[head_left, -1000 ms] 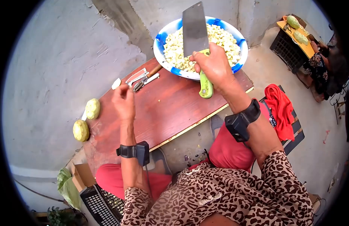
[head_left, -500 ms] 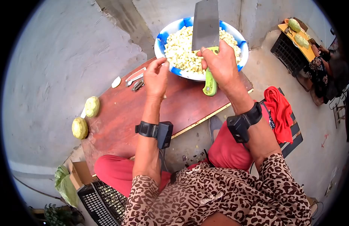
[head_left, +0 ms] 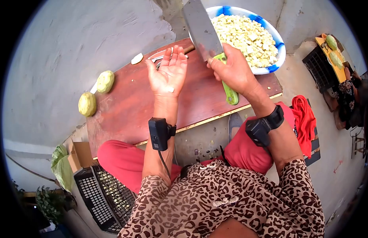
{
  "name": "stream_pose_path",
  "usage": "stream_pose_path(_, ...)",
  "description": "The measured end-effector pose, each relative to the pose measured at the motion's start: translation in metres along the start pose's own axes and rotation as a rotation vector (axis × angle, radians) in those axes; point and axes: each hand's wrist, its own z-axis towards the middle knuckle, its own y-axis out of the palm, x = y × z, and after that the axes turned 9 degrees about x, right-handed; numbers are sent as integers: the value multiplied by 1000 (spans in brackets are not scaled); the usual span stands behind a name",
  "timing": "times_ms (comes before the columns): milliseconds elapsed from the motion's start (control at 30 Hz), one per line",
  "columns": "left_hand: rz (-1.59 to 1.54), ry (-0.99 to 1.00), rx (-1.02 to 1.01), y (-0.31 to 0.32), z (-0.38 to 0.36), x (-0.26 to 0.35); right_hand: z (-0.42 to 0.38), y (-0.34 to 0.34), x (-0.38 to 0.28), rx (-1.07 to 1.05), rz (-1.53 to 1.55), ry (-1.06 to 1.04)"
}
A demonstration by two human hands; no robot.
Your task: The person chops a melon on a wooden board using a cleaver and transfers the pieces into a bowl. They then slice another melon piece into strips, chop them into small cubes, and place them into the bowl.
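Note:
My right hand (head_left: pixel 233 69) grips a cleaver (head_left: pixel 201 29) by its green handle, the wide blade pointing up and to the left. The blade overlaps the left rim of a blue-and-white basin (head_left: pixel 281 43), which is heaped with pale diced pieces (head_left: pixel 251 37). Above the red-brown table (head_left: pixel 128 103) my left hand (head_left: pixel 169 73) is open, palm up, fingers stretched out. A small white piece (head_left: pixel 170 89) sits at the base of that palm. Behind the left fingers are partly hidden tools, one with a brown wooden handle (head_left: pixel 189 49).
Two peeled pale-green vegetables (head_left: pixel 105 81) sit at the table's left edge, near a pale slice (head_left: pixel 137 58). A black crate (head_left: pixel 96 198) stands at lower left. A red cloth (head_left: pixel 303 123) lies at right. Another person sits by a yellow board (head_left: pixel 330 57) farther right.
My left hand has turned palm up and its fingers have spread. The cleaver, still in my right hand, has tilted left. The view has shifted, so the basin appears farther right.

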Motion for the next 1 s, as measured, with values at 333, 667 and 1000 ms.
stream_pose_path(333,81,82,238,-35,-22,39,-42,62,30,-286,-678,-228)
stream_pose_path(667,12,145,329,-87,-52,75,-81,95,72,-528,-688,-603)
stream_pose_path(1000,101,260,470,-112,-55,73,-75,109,41,-531,-311,-448)
